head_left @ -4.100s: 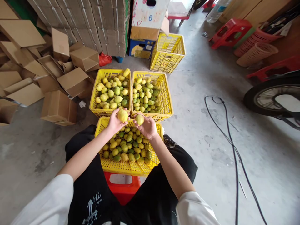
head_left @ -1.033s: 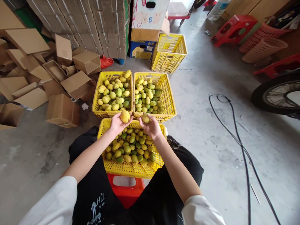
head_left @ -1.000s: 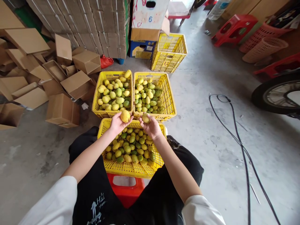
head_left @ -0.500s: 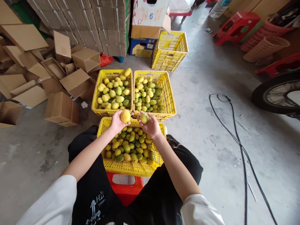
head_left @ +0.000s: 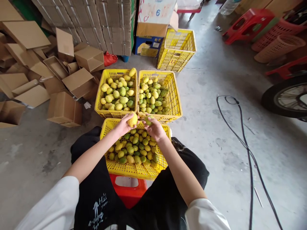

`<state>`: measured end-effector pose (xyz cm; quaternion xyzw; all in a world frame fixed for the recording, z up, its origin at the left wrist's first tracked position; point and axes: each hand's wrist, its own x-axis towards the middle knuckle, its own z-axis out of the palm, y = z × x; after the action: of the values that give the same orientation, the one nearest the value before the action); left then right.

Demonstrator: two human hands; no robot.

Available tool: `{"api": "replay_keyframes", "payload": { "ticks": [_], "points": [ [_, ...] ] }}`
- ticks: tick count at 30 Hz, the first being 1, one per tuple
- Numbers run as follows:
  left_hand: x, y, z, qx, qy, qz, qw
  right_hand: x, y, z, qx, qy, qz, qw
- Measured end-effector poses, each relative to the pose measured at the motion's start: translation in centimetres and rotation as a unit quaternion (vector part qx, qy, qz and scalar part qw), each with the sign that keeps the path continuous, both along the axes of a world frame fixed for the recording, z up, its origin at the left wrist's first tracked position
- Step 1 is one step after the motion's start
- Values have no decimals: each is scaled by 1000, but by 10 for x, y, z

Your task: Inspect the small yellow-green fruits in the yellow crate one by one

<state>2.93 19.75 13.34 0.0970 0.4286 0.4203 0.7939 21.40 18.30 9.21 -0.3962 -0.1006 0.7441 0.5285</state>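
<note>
My left hand [head_left: 124, 125] is closed around a yellow lemon [head_left: 132, 120]. Close beside it, my right hand [head_left: 154, 128] grips a greener lemon [head_left: 148, 119], partly covered by the fingers. Both hands are over the far edge of the near yellow crate [head_left: 112, 169], which holds many green and yellow lemons [head_left: 130, 150]. Just beyond stand two more yellow crates side by side. The left crate [head_left: 98, 95] is heaped with lemons, mostly yellow; the right crate [head_left: 177, 95] holds smaller, greener ones, with its right side lower.
A red stool [head_left: 129, 195] is between my knees, below the near crate. Cardboard boxes [head_left: 64, 108] are piled at left. Another yellow crate [head_left: 176, 52] stands behind. A black cable [head_left: 244, 143] lies on the floor at right, near a wheel [head_left: 285, 97].
Both lemons have been turned in my fingers; my right fingers now cover more of the greener one. The whole view has shifted slightly.
</note>
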Motion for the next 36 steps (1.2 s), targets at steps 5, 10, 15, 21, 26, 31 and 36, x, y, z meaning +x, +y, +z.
{"api": "replay_keyframes", "payload": {
  "ticks": [5,10,15,21,26,31,36],
  "points": [
    [1,0,2,-2,10,-8,1000,-2,1,-2,26,-13,16,999],
    [1,2,7,-59,-19,19,998,2,5,-12,8,25,7,1000],
    [2,3,10,-51,-20,31,998,4,6,-10,14,14,-2,1000],
    [-2,2,5,-16,24,44,999,0,0,2,16,-18,-10,1000],
    [0,1,1,-25,47,-9,999,-4,-3,3,41,-63,42,996],
    [2,2,1,-36,36,-11,999,-5,-2,-1,38,-66,51,996],
    [0,2,4,-67,-2,36,997,4,2,-12,33,-17,15,999]
  ]
}}
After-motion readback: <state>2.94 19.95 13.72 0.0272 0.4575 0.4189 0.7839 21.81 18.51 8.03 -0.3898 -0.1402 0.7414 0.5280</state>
